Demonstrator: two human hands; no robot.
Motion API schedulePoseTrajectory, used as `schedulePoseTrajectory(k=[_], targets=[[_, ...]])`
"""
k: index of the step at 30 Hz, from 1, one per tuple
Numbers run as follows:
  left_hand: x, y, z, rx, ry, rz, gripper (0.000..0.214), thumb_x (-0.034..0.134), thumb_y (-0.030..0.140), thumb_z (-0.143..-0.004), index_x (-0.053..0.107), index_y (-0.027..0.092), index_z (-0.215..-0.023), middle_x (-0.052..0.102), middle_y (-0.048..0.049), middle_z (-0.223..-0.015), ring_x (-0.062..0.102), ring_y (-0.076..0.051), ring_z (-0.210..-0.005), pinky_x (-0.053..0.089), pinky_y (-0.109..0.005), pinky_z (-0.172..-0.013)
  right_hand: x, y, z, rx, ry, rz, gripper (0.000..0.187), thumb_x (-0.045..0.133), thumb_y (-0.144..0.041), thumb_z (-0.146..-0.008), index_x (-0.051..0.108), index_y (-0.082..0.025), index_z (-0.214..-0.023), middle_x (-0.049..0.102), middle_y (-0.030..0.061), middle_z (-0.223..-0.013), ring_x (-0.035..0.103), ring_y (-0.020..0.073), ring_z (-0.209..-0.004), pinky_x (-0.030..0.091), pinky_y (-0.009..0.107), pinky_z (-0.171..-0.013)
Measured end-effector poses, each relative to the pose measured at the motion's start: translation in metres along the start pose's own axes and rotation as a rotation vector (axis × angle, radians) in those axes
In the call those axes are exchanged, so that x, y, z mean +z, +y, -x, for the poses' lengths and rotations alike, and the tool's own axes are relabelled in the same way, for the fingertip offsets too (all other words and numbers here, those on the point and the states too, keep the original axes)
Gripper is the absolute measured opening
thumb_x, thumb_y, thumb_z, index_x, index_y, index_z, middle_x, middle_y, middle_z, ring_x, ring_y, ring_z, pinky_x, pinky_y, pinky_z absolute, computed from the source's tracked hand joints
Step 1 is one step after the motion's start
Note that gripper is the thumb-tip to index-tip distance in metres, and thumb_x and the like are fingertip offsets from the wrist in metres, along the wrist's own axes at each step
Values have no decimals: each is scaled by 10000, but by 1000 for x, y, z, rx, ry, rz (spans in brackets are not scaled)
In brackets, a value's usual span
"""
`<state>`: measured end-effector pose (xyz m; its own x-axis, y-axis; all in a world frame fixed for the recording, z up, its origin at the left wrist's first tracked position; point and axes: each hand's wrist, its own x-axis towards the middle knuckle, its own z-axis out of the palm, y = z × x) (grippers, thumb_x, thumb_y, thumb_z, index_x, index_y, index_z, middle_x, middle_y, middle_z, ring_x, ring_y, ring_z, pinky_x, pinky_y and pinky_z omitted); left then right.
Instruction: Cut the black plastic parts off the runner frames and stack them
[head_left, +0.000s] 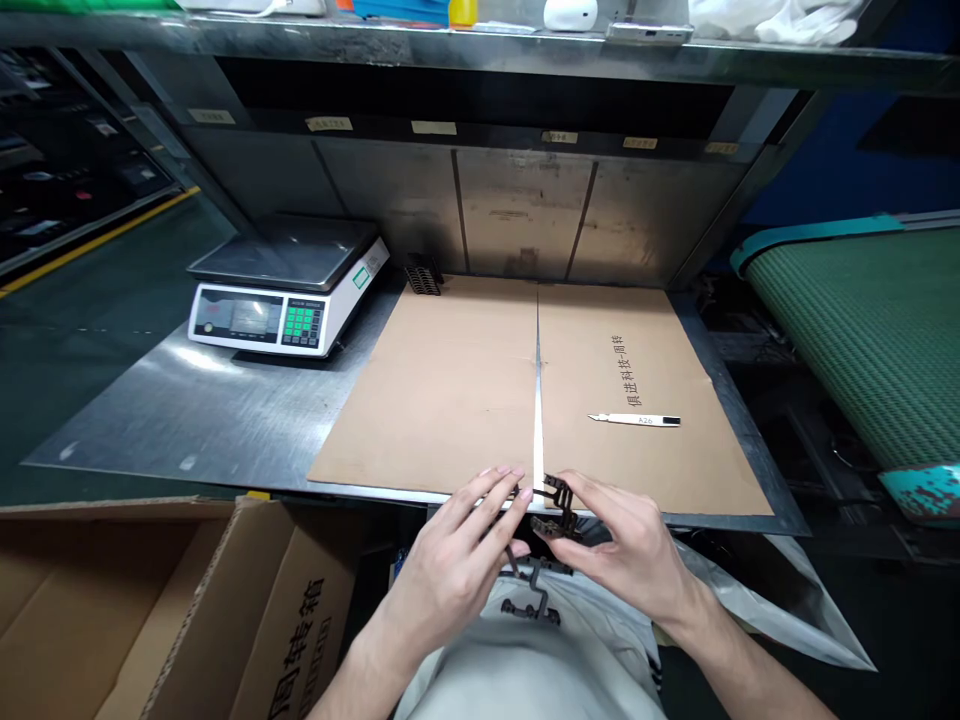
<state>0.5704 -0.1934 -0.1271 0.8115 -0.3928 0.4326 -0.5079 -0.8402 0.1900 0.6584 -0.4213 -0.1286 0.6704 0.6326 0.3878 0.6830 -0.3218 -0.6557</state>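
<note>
Left hand [457, 560] low at the near edge of the steel bench [187, 420], fingers stretched forward and pressed together, tips pinching the black plastic part [559, 505] from the left. Right hand [630, 560] opposite, fingers curled and clamped on the same part from the right. Part held between both hands just over the bench edge, at the seam of the cardboard sheet [450, 390]. Small and dark, possibly a moulded frame with a runner hanging below it over the lap; too blurred to tell more.

On the sheet, well beyond the right hand, a white pen-like tool [634, 420] with a dark tip, lying crosswise just below a line of printed characters. At the far left corner of the sheet, a small stack of black parts [424, 275]. Left of that, on bare steel, a weighing scale [289, 290] with green keys and a dark pan. Open cardboard box [187, 610] at lower left, below bench level. Green conveyor belt [862, 340] at right. Clear plastic bag [757, 600] under the right forearm.
</note>
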Motion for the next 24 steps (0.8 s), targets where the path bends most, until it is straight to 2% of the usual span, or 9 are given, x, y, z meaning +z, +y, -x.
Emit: schedulePoseTrajectory(k=[8,11,18,24], targets=[[5,-3,11,-43,34,116,576,512,34,-989,419,88,-1555,498,-197,-1577,376,-305,-1524,482,-472,-1191,3,-4,-2,-10,-14,-41,574,686,-89,-848,514,-255,-1370,749,73,-1216,756,235,-1027,627,333,-907],[6,-1,14,-56,28,118,571,520,40,-994,416,81,-1555,483,-200,-1588,361,-305,-1530,482,-472,-1191,2,-7,-4,30,-65,-43,518,684,-83,-849,545,-245,-1321,754,64,-1159,753,230,-989,622,325,-881],[5,12,6,-87,-52,-110,503,519,70,-1002,483,47,-1503,516,-217,-1561,441,-332,-1490,520,-461,-1157,2,-7,-13,97,-143,63,388,699,-144,-872,612,-236,-1238,773,56,-1015,763,239,-896,621,329,-794],[18,16,1,-68,-191,-279,504,439,43,-969,513,-1,-1465,566,-238,-1507,550,-358,-1406,542,-450,-1119,13,2,-16,171,-232,120,325,728,-137,-828,674,-242,-1131,788,38,-953,774,239,-858,597,305,-743]])
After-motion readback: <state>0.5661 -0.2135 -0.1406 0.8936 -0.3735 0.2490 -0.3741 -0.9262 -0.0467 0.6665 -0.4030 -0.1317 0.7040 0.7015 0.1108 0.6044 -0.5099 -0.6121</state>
